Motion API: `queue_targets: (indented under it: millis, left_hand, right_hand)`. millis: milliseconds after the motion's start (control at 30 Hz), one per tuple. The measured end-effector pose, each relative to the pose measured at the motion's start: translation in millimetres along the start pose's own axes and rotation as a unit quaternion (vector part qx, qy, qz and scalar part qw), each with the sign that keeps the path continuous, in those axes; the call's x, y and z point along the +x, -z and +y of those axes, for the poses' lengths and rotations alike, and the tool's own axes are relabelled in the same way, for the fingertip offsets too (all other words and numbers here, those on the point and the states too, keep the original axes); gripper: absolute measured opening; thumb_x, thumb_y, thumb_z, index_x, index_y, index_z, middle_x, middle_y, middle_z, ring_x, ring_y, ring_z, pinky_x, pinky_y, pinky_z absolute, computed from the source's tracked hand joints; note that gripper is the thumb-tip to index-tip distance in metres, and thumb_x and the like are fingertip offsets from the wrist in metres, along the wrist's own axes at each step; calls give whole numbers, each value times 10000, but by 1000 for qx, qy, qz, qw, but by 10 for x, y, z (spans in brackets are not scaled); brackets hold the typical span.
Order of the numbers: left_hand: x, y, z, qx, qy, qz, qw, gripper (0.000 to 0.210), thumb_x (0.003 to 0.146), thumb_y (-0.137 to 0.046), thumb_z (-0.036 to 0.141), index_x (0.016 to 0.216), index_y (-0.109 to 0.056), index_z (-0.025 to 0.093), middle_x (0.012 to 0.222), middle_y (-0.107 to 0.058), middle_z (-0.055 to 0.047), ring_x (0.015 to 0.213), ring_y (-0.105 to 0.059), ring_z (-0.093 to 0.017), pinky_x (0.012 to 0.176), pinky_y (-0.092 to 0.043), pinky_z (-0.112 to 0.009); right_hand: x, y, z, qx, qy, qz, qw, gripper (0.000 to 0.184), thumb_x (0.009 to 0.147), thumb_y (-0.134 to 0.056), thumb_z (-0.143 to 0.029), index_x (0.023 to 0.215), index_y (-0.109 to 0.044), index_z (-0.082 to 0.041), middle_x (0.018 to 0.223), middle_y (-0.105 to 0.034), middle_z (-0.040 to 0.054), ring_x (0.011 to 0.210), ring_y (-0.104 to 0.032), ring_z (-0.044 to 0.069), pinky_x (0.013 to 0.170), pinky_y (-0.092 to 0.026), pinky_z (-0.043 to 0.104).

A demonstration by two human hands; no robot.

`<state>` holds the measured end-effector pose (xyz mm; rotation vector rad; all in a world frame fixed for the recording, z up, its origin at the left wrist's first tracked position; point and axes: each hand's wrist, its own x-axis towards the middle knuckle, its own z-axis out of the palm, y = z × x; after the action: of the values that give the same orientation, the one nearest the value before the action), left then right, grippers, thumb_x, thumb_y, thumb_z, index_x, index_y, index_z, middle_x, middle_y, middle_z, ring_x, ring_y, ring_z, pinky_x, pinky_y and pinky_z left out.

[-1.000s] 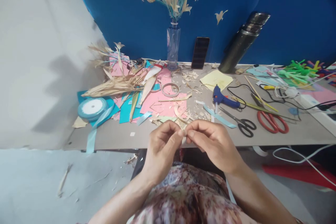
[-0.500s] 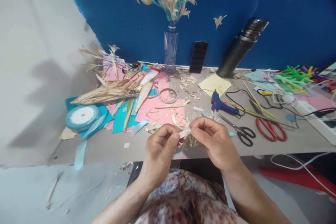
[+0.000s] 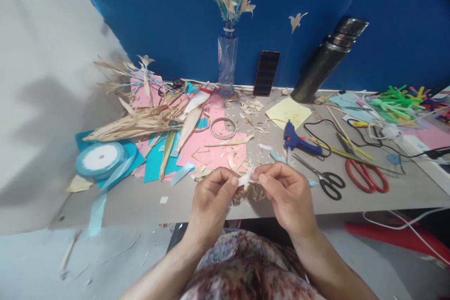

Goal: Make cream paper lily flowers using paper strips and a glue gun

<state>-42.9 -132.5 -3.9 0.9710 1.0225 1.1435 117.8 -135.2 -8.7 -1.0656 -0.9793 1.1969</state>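
Observation:
Between my hands, above the front of the table, is a small whitish strip; whether it is paper, tape or husk I cannot tell. My left hand pinches its left end between thumb and forefinger. The fingertips of my right hand are closed at the strip's other end. Pale husk scraps lie on the table just beneath. To the right of my right hand are black-handled scissors, with a blue glue gun behind them.
A blue ribbon roll and a bundle of dried husks lie to the left. At the back stand a clear bottle of husk flowers, a phone and a leaning dark flask. Red-handled scissors lie right, near cables.
The right fingertips have shifted slightly along the strip, which now shows a little wider. Both hands stay close together. The whole view has moved slightly.

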Motion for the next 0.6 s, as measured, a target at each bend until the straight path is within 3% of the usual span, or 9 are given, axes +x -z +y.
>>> queue_targets:
  millis: [300, 600]
  left_hand:
    - [0, 11, -29, 3, -4, -12, 1000, 284, 912, -670, 394, 728, -622, 183, 705, -642, 0, 684, -566, -141, 675, -448, -258]
    - [-10, 14, -40, 6, 6, -2, 1000, 280, 901, -676, 392, 722, -620, 184, 697, -635, 4, 677, -566, -141, 675, -453, -257]
  right_hand:
    - [-16, 23, 13, -17, 26, -10, 999, 216, 862, -769, -256, 697, -643, -196, 882, -748, 28, 614, -576, 112, 543, -435, 244]
    - [-39, 12, -4, -56, 58, -16, 997, 210, 875, -718, -215, 694, -613, -212, 915, -738, 18, 823, -649, 164, 730, -487, 278]
